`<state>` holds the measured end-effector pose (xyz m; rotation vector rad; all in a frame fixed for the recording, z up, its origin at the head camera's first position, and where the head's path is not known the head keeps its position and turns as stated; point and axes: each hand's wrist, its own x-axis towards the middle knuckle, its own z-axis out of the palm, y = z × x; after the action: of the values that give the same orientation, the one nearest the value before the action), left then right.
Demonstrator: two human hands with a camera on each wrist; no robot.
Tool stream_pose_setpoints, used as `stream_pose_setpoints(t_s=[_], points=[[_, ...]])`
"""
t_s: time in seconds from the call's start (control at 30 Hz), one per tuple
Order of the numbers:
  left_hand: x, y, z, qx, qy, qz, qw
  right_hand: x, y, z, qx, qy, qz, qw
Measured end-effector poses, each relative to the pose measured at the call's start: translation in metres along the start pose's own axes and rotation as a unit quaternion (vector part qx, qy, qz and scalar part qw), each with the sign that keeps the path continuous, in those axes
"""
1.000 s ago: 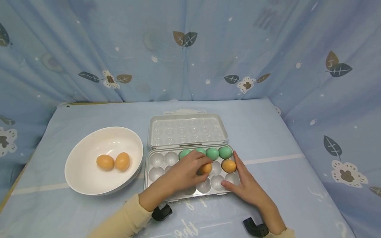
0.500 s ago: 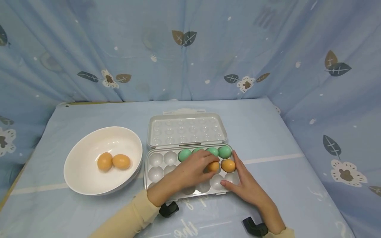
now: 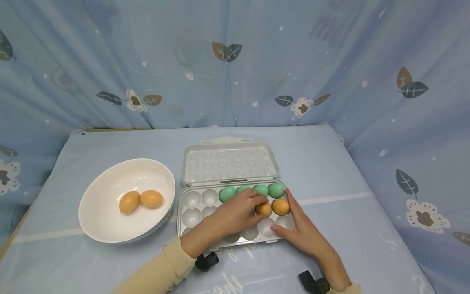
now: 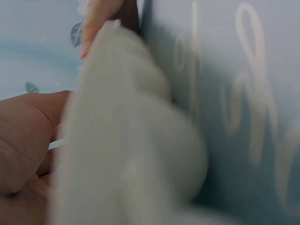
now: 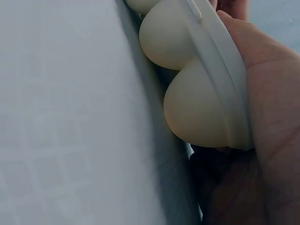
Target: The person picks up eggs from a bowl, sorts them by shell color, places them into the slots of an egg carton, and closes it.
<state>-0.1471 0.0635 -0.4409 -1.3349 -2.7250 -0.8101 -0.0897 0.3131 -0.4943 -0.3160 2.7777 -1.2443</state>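
My left hand (image 3: 238,212) reaches over the plastic egg box (image 3: 191,199) and pinches an orange egg (image 3: 263,209) at a middle-row cup. Beside it on the right, another orange egg (image 3: 280,207) sits in the same row. Several green eggs (image 3: 276,190) fill the right part of the back row, one partly behind the left fingers. My right hand (image 3: 304,234) holds the box's right end, thumb at the front corner and fingers along the side. In the right wrist view, the right hand (image 5: 274,103) lies against the box's rim, above its rounded cups (image 5: 199,105).
A white bowl (image 3: 92,208) with two orange eggs (image 3: 151,199) stands to the left. The box's lid (image 3: 230,161) lies open behind its base. A patterned blue curtain (image 3: 235,81) bounds the table at the back and sides. The left wrist view is mostly blurred box (image 4: 122,126).
My left hand has moved right with the orange egg, from one middle-row cup to the cup beside the other orange egg. The bowl's eggs have rolled slightly. My right hand stays put.
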Motion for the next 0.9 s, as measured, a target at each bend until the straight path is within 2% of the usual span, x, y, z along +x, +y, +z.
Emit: stream_pose_setpoints(t_s=[0.13,0.27,0.43,0.57,0.77,0.9], points=[[-0.017,-0.009,-0.022,-0.008,0.027,-0.012,0.9995,0.000,0.002,0.001,-0.011,0.005,-0.004,0.9999],[-0.041,-0.021,-0.050,-0.001,0.066,-0.030,0.9974,0.000,0.003,0.001,-0.022,0.008,-0.007,0.9997],[-0.074,-0.038,-0.083,0.001,0.098,-0.087,0.9914,0.000,0.003,0.001,-0.024,0.008,-0.005,0.9997],[-0.101,-0.050,-0.100,0.000,0.103,-0.139,0.9850,0.000,0.002,0.002,-0.022,0.006,-0.003,0.9997],[-0.135,-0.063,-0.119,0.003,0.119,-0.171,0.9780,0.000,0.002,0.002,-0.025,0.005,0.000,0.9997],[-0.153,-0.070,-0.132,0.007,0.093,-0.219,0.9712,0.000,0.001,0.002,-0.024,0.005,-0.003,0.9997]])
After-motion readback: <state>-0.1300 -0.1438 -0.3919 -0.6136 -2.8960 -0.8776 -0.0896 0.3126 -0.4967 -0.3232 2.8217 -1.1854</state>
